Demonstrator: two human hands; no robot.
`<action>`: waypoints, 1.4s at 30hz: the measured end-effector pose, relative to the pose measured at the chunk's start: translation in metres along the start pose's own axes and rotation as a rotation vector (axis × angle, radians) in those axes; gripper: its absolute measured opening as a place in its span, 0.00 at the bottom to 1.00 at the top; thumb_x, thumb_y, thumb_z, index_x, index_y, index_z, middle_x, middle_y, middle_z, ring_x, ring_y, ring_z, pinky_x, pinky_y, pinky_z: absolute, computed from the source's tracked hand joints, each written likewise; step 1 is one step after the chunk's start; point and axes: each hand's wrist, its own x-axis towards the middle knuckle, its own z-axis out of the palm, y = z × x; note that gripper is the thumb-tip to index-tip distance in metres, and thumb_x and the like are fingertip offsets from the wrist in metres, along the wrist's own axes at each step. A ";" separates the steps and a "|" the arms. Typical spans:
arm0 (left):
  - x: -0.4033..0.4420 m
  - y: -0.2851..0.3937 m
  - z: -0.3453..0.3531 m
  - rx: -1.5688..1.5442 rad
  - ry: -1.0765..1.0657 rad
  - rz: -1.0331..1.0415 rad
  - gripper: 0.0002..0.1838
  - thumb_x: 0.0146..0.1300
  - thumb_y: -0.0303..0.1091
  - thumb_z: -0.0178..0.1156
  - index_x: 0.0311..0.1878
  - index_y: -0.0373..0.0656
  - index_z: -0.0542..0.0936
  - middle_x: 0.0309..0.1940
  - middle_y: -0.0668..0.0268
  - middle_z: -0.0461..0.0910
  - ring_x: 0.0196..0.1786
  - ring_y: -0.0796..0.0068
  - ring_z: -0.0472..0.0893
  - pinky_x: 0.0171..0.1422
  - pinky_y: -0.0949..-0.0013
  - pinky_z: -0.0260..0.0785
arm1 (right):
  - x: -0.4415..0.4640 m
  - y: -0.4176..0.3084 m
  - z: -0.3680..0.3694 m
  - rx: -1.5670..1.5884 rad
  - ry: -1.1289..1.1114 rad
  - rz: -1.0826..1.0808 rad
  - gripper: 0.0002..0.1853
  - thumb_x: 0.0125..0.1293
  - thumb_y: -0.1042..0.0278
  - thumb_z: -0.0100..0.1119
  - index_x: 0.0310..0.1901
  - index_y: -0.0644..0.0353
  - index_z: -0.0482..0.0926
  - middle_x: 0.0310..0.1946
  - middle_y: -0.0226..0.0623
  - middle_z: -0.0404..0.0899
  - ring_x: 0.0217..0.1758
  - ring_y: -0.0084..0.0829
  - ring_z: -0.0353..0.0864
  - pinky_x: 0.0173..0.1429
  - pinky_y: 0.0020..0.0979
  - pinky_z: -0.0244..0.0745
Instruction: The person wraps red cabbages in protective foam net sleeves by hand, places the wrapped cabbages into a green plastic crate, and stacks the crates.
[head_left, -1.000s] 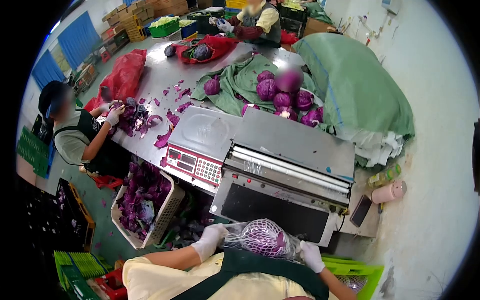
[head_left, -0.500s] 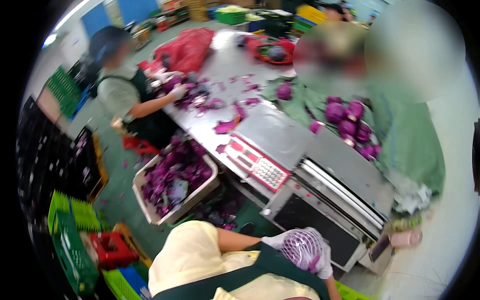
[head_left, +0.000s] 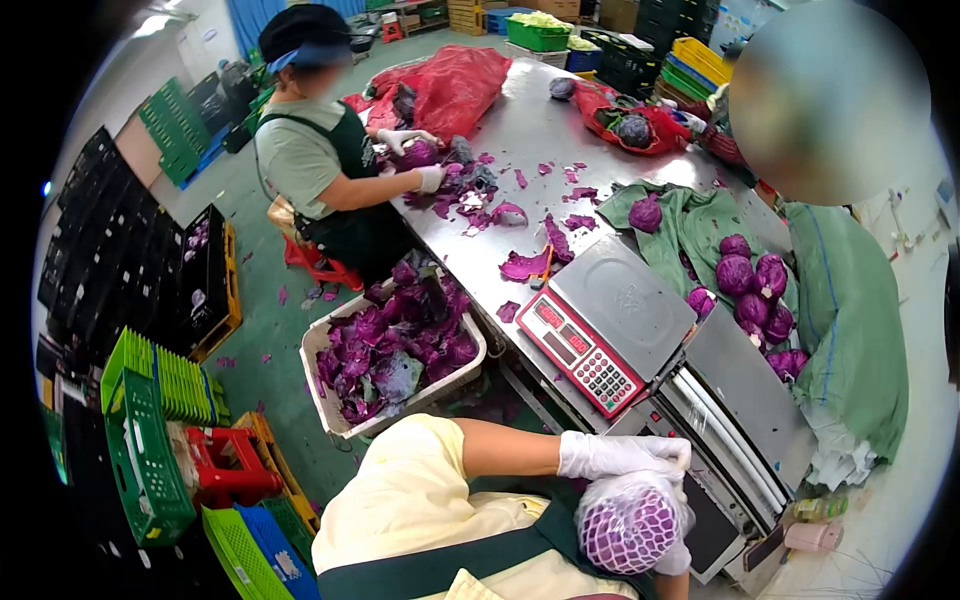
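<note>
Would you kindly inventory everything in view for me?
smooth metal table: one, silver, centre
netted round cabbage: one, purple, bottom, right of centre
flat digital scale: one, grey and red, table edge
metal wrapping machine: one, silver, beside scale
loose round cabbages: several, purple, table's right
torn cabbage leaves: many, purple, on table
bulging woven sack: one, green, right
crumpled mesh sacks: two, red, far table
square plastic crate: one, beige, floor
stacked plastic crates: many, mixed colours, left and far
other people: at least two, nearest green-aproned, around table
left hand: one, gloved white, atop netted cabbage
right hand: one, gloved white, partly hidden
</note>
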 end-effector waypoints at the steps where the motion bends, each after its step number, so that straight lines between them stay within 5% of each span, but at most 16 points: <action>1: -0.001 0.004 -0.008 0.025 -0.009 -0.078 0.08 0.66 0.30 0.57 0.35 0.44 0.67 0.33 0.74 0.66 0.38 0.86 0.69 0.46 0.78 0.64 | -0.002 -0.005 0.001 -0.045 0.026 -0.033 0.18 0.72 0.61 0.49 0.57 0.64 0.70 0.50 0.40 0.77 0.49 0.28 0.79 0.56 0.30 0.75; 5: 0.002 -0.009 -0.029 -0.116 0.031 -0.314 0.06 0.66 0.29 0.58 0.40 0.43 0.69 0.35 0.71 0.71 0.39 0.85 0.75 0.41 0.78 0.69 | -0.064 -0.050 0.035 0.323 -0.160 -0.431 0.38 0.65 0.48 0.58 0.69 0.62 0.56 0.59 0.48 0.68 0.64 0.39 0.67 0.71 0.41 0.59; 6: 0.002 -0.017 -0.029 -0.270 0.037 -0.384 0.06 0.67 0.29 0.57 0.42 0.43 0.70 0.35 0.70 0.73 0.40 0.83 0.77 0.42 0.76 0.71 | -0.069 -0.057 0.048 0.216 -0.068 -0.353 0.35 0.65 0.64 0.56 0.70 0.61 0.54 0.62 0.45 0.65 0.68 0.36 0.65 0.68 0.40 0.64; 7: 0.003 -0.029 -0.030 -0.196 0.093 -0.381 0.07 0.68 0.31 0.56 0.46 0.43 0.71 0.36 0.68 0.75 0.41 0.81 0.78 0.45 0.75 0.73 | -0.066 -0.055 0.053 -0.284 -0.125 -0.620 0.42 0.60 0.64 0.63 0.71 0.61 0.51 0.66 0.45 0.61 0.72 0.36 0.58 0.73 0.37 0.55; 8: 0.001 -0.038 -0.029 -0.117 0.123 -0.384 0.08 0.69 0.32 0.55 0.49 0.43 0.72 0.38 0.67 0.76 0.43 0.79 0.80 0.47 0.74 0.75 | -0.075 -0.028 0.063 -0.006 -0.069 -0.603 0.43 0.59 0.65 0.64 0.71 0.61 0.51 0.67 0.43 0.59 0.72 0.33 0.56 0.76 0.34 0.49; 10: -0.002 -0.016 0.004 0.012 0.241 -0.547 0.06 0.70 0.34 0.52 0.46 0.45 0.73 0.42 0.64 0.78 0.44 0.74 0.80 0.48 0.70 0.76 | -0.082 -0.013 0.065 0.155 -0.024 -0.587 0.43 0.61 0.57 0.65 0.71 0.61 0.51 0.66 0.41 0.61 0.70 0.29 0.59 0.74 0.35 0.53; 11: -0.003 -0.037 -0.014 -0.356 0.165 -0.611 0.09 0.72 0.38 0.47 0.46 0.45 0.74 0.41 0.61 0.80 0.43 0.70 0.81 0.49 0.67 0.76 | -0.079 -0.002 0.061 0.221 -0.017 -0.657 0.41 0.63 0.55 0.63 0.70 0.62 0.53 0.65 0.40 0.62 0.68 0.28 0.61 0.73 0.34 0.55; 12: 0.005 -0.044 -0.007 -0.306 0.425 -0.640 0.12 0.73 0.39 0.44 0.45 0.45 0.75 0.38 0.61 0.81 0.40 0.67 0.82 0.48 0.65 0.77 | -0.080 0.001 0.058 0.294 0.014 -0.688 0.34 0.66 0.57 0.60 0.68 0.63 0.59 0.63 0.38 0.66 0.67 0.27 0.63 0.72 0.32 0.57; 20: 0.057 -0.136 0.117 0.115 0.336 -0.598 0.07 0.70 0.36 0.51 0.45 0.45 0.75 0.38 0.64 0.79 0.41 0.69 0.80 0.50 0.64 0.75 | -0.175 0.117 -0.001 0.860 0.277 -1.034 0.25 0.72 0.55 0.45 0.63 0.64 0.66 0.59 0.37 0.71 0.64 0.26 0.69 0.71 0.32 0.59; 23: 0.087 -0.172 0.121 0.262 0.070 -0.490 0.09 0.66 0.33 0.56 0.47 0.42 0.73 0.35 0.66 0.78 0.39 0.76 0.77 0.46 0.72 0.68 | -0.217 0.168 -0.028 0.946 0.735 -1.023 0.19 0.73 0.60 0.41 0.54 0.64 0.73 0.51 0.37 0.79 0.55 0.30 0.76 0.65 0.33 0.68; 24: 0.088 -0.188 0.129 0.265 -0.057 -0.536 0.10 0.67 0.37 0.57 0.47 0.45 0.75 0.34 0.69 0.77 0.38 0.78 0.74 0.48 0.72 0.67 | -0.256 0.193 -0.037 0.022 1.277 -0.933 0.19 0.73 0.59 0.41 0.53 0.64 0.75 0.50 0.36 0.79 0.53 0.28 0.77 0.63 0.32 0.70; 25: 0.089 -0.200 0.141 0.264 -0.129 -0.586 0.10 0.67 0.37 0.56 0.47 0.44 0.75 0.33 0.69 0.77 0.36 0.79 0.73 0.46 0.73 0.65 | -0.295 0.208 -0.033 0.631 1.058 -1.056 0.19 0.72 0.58 0.43 0.53 0.63 0.75 0.50 0.36 0.79 0.52 0.26 0.78 0.61 0.30 0.72; 29: 0.091 -0.255 0.176 0.311 -0.218 -0.697 0.08 0.68 0.37 0.55 0.44 0.44 0.75 0.31 0.70 0.75 0.32 0.81 0.68 0.41 0.74 0.62 | -0.391 0.315 -0.033 1.196 1.273 -0.936 0.25 0.73 0.49 0.42 0.58 0.60 0.74 0.53 0.39 0.79 0.55 0.32 0.79 0.63 0.36 0.73; 36: 0.096 -0.320 0.198 0.247 -0.258 -0.772 0.05 0.70 0.33 0.54 0.44 0.44 0.76 0.36 0.70 0.79 0.36 0.78 0.77 0.43 0.73 0.68 | -0.411 0.440 -0.048 1.631 1.469 -0.924 0.28 0.72 0.46 0.41 0.64 0.58 0.66 0.61 0.44 0.72 0.63 0.39 0.72 0.68 0.48 0.67; 38: 0.093 -0.324 0.214 0.296 -0.197 -0.780 0.05 0.69 0.33 0.55 0.44 0.45 0.77 0.36 0.70 0.79 0.36 0.78 0.78 0.43 0.73 0.69 | -0.406 0.424 -0.058 1.707 1.764 -0.700 0.29 0.71 0.51 0.47 0.68 0.57 0.61 0.63 0.44 0.68 0.66 0.39 0.69 0.68 0.48 0.66; 42: 0.092 -0.330 0.222 0.349 -0.191 -0.758 0.05 0.69 0.34 0.56 0.43 0.44 0.77 0.33 0.69 0.79 0.33 0.78 0.78 0.42 0.73 0.70 | -0.368 0.500 -0.088 1.447 2.027 -0.888 0.32 0.68 0.57 0.53 0.70 0.55 0.57 0.63 0.43 0.67 0.65 0.37 0.68 0.67 0.43 0.66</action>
